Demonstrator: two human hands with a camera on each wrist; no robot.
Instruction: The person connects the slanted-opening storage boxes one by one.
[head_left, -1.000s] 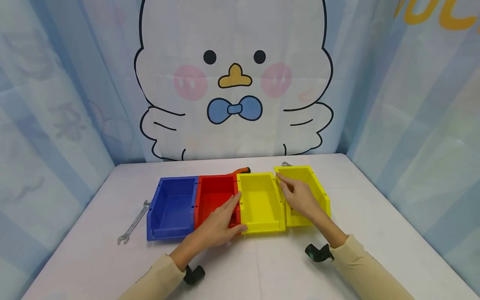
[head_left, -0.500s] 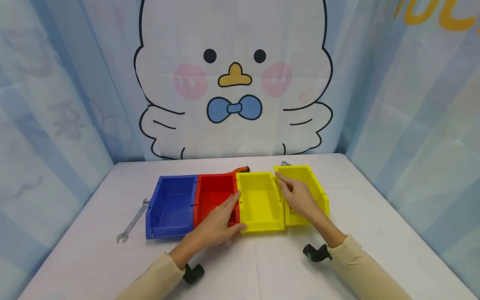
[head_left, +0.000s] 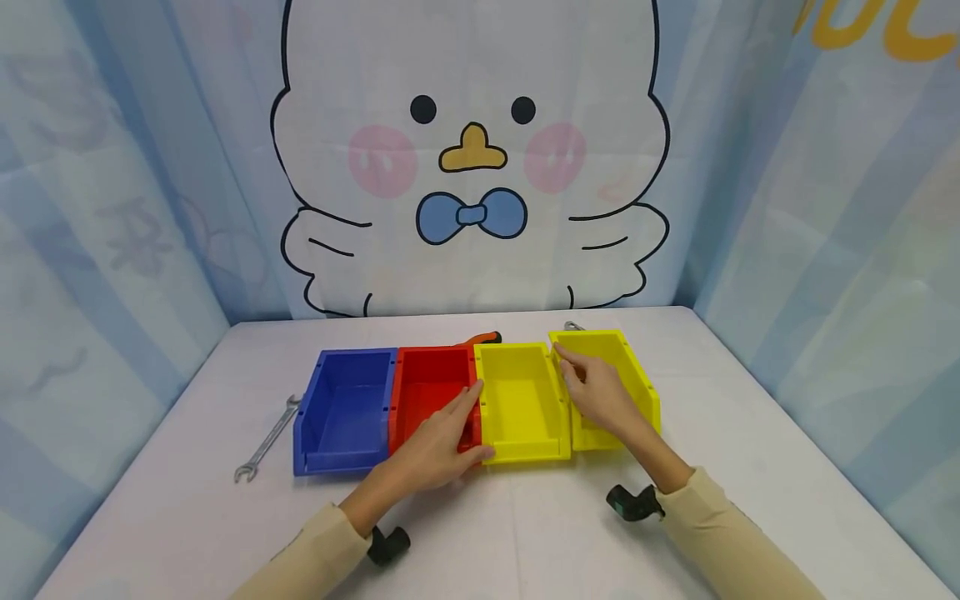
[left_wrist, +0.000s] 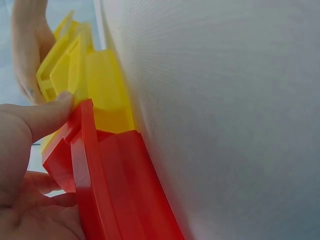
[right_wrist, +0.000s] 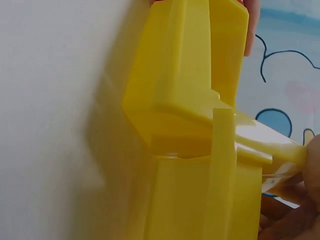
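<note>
Four-sided plastic bins stand in a row: a blue bin (head_left: 347,408), a red bin (head_left: 427,387), a yellow bin (head_left: 519,400) and, at the right end, a second yellow bin (head_left: 626,367) set slightly farther back. My left hand (head_left: 431,450) reaches over the red bin with fairly straight fingers. Its fingertips touch the first yellow bin's left rim, and its thumb (left_wrist: 52,112) lies at the front corner where red and yellow meet. My right hand (head_left: 596,396) pinches the left wall of the second yellow bin; in the right wrist view its fingers (right_wrist: 287,220) are partly hidden.
An open-end wrench (head_left: 266,442) lies left of the blue bin. Behind the bins, an orange-and-black handle (head_left: 483,337) and the end of another metal tool (head_left: 573,326) peek out. A printed curtain (head_left: 472,267) hangs past the far edge of the white table (head_left: 510,533).
</note>
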